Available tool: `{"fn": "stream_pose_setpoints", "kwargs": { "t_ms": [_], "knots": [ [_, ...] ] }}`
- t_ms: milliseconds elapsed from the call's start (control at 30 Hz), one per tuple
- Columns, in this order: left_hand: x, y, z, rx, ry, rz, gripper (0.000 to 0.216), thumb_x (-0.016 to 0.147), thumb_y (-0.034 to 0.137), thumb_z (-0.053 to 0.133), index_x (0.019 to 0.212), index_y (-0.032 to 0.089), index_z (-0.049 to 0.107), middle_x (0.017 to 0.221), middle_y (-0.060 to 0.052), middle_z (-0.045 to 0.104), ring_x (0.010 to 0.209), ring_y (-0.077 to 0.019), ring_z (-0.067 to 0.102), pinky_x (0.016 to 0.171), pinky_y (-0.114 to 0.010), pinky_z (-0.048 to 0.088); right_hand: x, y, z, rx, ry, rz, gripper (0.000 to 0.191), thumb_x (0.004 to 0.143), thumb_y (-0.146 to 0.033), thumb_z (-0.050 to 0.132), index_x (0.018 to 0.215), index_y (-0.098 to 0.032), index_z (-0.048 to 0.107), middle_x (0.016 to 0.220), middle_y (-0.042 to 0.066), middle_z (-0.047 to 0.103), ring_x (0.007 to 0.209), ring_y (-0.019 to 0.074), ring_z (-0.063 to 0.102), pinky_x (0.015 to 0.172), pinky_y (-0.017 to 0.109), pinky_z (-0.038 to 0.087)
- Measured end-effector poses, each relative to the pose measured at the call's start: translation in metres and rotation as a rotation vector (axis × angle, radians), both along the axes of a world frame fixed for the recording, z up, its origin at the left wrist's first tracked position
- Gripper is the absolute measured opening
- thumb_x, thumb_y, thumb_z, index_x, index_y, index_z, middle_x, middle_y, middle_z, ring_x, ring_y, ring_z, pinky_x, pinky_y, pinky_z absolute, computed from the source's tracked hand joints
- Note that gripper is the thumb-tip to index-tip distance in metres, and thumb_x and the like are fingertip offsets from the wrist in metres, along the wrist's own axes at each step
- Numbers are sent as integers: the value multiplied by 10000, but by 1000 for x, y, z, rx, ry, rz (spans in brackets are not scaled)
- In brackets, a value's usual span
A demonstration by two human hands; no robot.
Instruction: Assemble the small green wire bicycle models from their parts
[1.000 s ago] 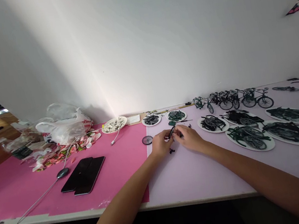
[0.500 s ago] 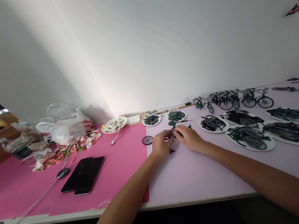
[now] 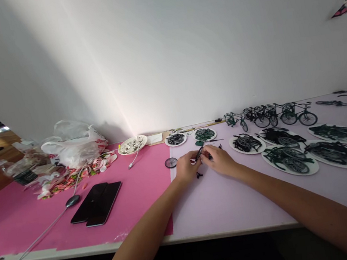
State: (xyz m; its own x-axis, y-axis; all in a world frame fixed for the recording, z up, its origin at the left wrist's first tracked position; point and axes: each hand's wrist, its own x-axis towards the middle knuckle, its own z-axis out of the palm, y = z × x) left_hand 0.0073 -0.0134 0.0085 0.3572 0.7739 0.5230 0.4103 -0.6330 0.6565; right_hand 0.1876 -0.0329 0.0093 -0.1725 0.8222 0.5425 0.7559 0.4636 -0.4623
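My left hand [image 3: 185, 167] and my right hand [image 3: 220, 160] are close together over the lilac part of the table. Between their fingertips they pinch a dark model bicycle part [image 3: 199, 153], slim and curved like a wheel seen edge-on. Fingers hide much of it. Just left of my left hand a spoked toy wheel [image 3: 171, 162] lies flat across the pink and lilac border. A small black piece [image 3: 199, 175] is below my fingers. Beyond my hands lie a dark green piece [image 3: 199, 143] and a thin dark rod [image 3: 217, 140].
Assembled model bicycles [image 3: 298, 115] stand along the wall at right. Several plates of bicycle parts [image 3: 314, 168] spread before them. At left are two phones [image 3: 103, 205], a cable [image 3: 42, 232], a plastic bag [image 3: 71, 147], a bottle [image 3: 20, 172] and pink petal-like pieces [image 3: 66, 180].
My right hand's fingers shift slightly around the dark part. My left hand and the surrounding things look the same.
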Motion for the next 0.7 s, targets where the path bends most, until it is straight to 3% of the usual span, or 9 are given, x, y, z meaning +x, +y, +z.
{"fn": "stream_pose_setpoints", "kwargs": {
  "t_ms": [500,700],
  "knots": [
    [0,0,0,23,29,4,213,870,159,635,1052,194,741,964,-32,780,874,-164,719,779,-260,593,2,-1,2,-5,-65,9,189,1009,-289,450,863,-229,553,872,31,623,749,181,570,649,286,392],
    [0,1,0,45,44,15,232,862,143,633,1060,201,741,960,-24,777,862,-153,714,789,-251,595,2,-1,6,61,-198,19,201,1033,-253,424,911,-220,581,937,60,632,862,206,584,666,297,390]
  ]
}}
